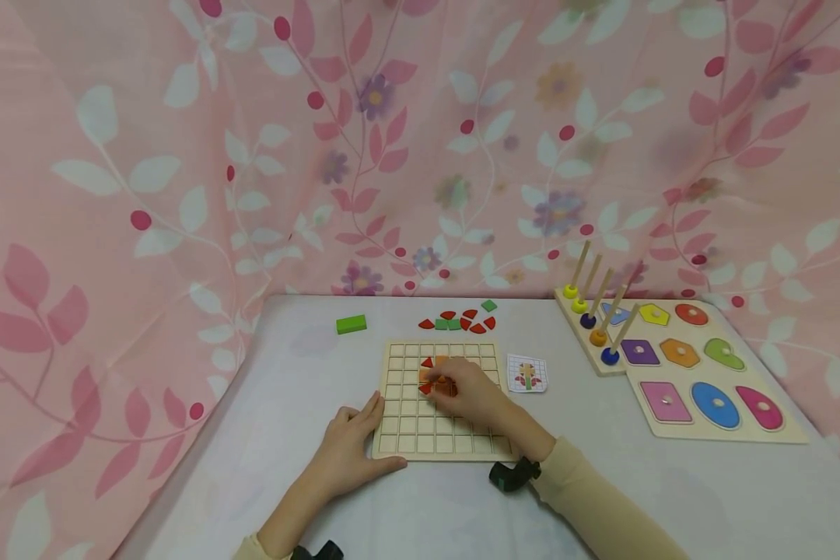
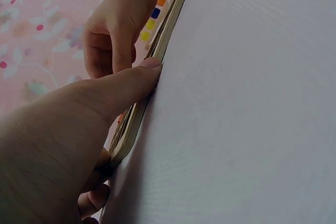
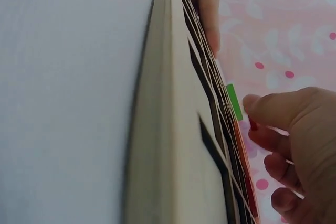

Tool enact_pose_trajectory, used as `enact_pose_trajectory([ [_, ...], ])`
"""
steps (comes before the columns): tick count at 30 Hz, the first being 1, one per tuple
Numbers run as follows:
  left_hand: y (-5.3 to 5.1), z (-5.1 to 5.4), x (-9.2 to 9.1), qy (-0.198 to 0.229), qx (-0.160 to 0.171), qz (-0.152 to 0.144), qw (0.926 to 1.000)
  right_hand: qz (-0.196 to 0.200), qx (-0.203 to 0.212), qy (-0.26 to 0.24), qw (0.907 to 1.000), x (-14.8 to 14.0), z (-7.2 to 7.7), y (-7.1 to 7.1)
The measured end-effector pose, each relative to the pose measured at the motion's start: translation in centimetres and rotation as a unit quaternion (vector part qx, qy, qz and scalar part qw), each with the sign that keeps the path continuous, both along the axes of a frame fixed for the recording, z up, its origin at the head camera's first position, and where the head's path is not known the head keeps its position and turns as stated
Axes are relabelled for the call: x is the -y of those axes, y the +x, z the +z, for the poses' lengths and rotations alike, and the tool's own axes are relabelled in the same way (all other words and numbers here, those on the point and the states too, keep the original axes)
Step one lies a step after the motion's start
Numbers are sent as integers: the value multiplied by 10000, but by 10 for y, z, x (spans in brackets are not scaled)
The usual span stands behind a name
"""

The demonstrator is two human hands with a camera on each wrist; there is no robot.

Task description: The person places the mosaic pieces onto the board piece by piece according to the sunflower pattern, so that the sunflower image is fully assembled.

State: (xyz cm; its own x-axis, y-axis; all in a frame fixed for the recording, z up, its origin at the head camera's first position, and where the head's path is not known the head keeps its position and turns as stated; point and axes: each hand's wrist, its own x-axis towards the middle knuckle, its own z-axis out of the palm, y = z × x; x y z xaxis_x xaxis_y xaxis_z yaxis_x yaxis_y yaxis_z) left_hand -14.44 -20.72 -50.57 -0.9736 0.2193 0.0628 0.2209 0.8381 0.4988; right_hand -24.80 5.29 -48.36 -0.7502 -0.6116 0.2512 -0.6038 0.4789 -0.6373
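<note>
A wooden grid board (image 1: pixel 413 435) lies on the table, with orange pieces (image 1: pixel 442 360) and a red piece (image 1: pixel 428 362) set in its upper middle cells. Over these, my right hand (image 1: pixel 470 390) pinches a small red piece (image 3: pixel 253 124) between thumb and fingers; the fingers partly hide the pieces beneath. My left hand (image 1: pixel 353 447) rests at the board's lower left corner, fingers along the left side and thumb (image 2: pixel 149 66) against the front edge. Just right of the board lies a pattern card (image 1: pixel 527 374) with a printed flower-like figure on a grid.
Loose red pieces (image 1: pixel 477 328) and green pieces (image 1: pixel 453 324) lie behind the board. A green block (image 1: pixel 351 324) sits at the back left. To the right stand a peg rack (image 1: pixel 588 334) with coloured beads and a shape puzzle board (image 1: pixel 728 397). A floral curtain (image 1: pixel 420 155) hangs behind.
</note>
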Motion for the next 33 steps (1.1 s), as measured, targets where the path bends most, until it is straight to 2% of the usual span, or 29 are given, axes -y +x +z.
enact_pose_trajectory([
  [8, 1, 2, -1, -18, -3, -22, 10000, -273, -554, 366, 9974, 0, -13, -6],
  [15, 1, 1, 0, -40, -15, -22, 10000, -431, -624, 409, 9963, 1, -18, -8],
  [23, 1, 2, -1, -63, 46, -7, 10000, -542, -864, 412, 9939, 2, -18, -6],
  [33, 0, 2, -1, -78, 63, 18, 9999, -617, -826, 427, 9937, 2, -20, -6],
])
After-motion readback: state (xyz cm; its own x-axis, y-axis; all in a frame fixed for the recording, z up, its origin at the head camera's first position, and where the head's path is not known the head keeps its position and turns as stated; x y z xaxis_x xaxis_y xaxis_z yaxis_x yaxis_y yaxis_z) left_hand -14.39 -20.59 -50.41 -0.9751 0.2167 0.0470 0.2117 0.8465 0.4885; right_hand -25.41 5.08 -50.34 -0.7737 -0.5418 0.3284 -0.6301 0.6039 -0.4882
